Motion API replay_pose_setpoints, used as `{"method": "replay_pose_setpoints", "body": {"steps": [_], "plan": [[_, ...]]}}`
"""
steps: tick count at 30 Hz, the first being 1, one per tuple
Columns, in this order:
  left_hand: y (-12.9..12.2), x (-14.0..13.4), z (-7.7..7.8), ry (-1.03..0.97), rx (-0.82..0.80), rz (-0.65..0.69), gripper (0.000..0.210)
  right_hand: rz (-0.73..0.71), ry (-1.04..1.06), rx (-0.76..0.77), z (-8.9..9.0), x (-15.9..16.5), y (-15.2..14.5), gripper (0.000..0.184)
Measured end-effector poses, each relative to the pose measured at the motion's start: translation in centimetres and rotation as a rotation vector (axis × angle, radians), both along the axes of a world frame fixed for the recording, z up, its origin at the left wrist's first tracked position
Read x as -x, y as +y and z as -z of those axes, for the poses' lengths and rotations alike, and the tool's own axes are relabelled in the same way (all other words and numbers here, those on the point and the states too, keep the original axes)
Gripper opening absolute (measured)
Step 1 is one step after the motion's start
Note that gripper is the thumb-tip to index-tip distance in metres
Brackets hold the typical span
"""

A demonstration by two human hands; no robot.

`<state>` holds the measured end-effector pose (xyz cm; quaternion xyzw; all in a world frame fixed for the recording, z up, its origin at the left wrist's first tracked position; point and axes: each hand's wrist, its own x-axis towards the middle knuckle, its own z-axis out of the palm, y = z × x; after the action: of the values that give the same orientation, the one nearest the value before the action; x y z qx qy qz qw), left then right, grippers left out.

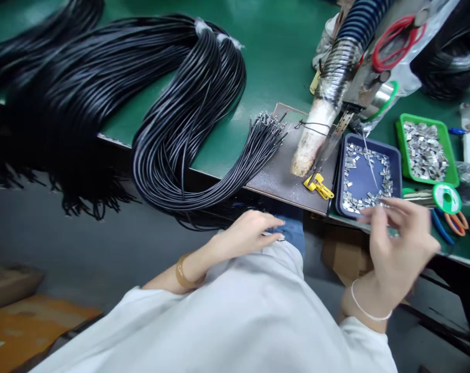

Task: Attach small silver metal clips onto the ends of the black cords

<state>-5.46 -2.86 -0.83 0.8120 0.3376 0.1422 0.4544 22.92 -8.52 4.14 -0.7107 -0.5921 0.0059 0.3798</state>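
"ok what's that right hand (404, 239) doing??"

"fingertips are at the near edge of the dark blue tray (358, 177), right by the little metal pieces (350, 162). too blurry from where I'm standing, can't tell if it's pinching one tbh"

"and the left hand (248, 233)?"

"hanging in front of the white top (238, 300), fingers loosely parted. big bundle of black cables (157, 155) is just beyond it, ends fanned out ahead. yellow clip (318, 186) lies forward between both hands, green tray (402, 147) past the right one"
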Motion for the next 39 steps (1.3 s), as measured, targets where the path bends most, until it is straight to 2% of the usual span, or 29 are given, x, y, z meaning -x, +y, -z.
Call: {"method": "replay_pose_setpoints", "body": {"steps": [3,5,6,9,11,13,15,17,21,26,33,36,39], "plan": [[0.8,2.7,-1.8,-0.19,-0.073,-0.33,0.03,0.036,-0.147,0.163,0.5,-2.0,2.9,0.019],[1.8,4.3,-3.2,-0.181,-0.24,-0.491,0.029,-0.014,-0.17,0.219,1.4,-3.5,4.9,0.014],[2.3,4.9,-3.8,-0.118,-0.332,-0.53,0.03,-0.065,-0.152,0.224,1.9,-4.1,5.8,0.009],[4.0,6.1,-4.5,0.22,-0.524,-0.466,0.049,-0.192,-0.131,0.245,3.0,-5.2,7.9,0.009],[4.8,6.3,-4.1,0.421,-0.533,-0.379,0.065,-0.196,-0.209,0.3,3.2,-5.5,8.7,0.01],[5.5,6.4,-3.5,0.515,-0.492,-0.324,0.069,-0.156,-0.297,0.345,3.1,-5.5,9.1,0.012],[6.0,6.7,-3.0,0.473,-0.448,-0.291,0.059,-0.113,-0.337,0.356,3.0,-5.4,9.1,0.014],[6.2,7.2,-2.9,0.339,-0.413,-0.315,0.05,-0.098,-0.319,0.35,3.1,-5.4,9.0,0.012],[6.5,8.1,-3.0,0.109,-0.353,-0.427,0.059,-0.103,-0.271,0.357,3.4,-5.4,8.8,0.013],[6.8,7.1,-2.1,0.193,-0.311,-0.43,0.047,-0.04,-0.323,0.32,3.8,-4.8,8.6,0.015],[7.2,5.9,-0.7,0.294,-0.456,-0.682,0.04,-0.029,-0.561,0.292,4.1,-4.3,8.6,0.009],[6.3,5.0,-0.6,0.301,-0.574,-0.748,0.036,-0.05,-0.441,0.265,3.9,-4.2,8.6,0.011],[4.8,2.7,-0.7,0.128,-0.786,-0.856,0.031,-0.031,-0.255,0.177,3.5,-4.0,8.3,0.014]]}}
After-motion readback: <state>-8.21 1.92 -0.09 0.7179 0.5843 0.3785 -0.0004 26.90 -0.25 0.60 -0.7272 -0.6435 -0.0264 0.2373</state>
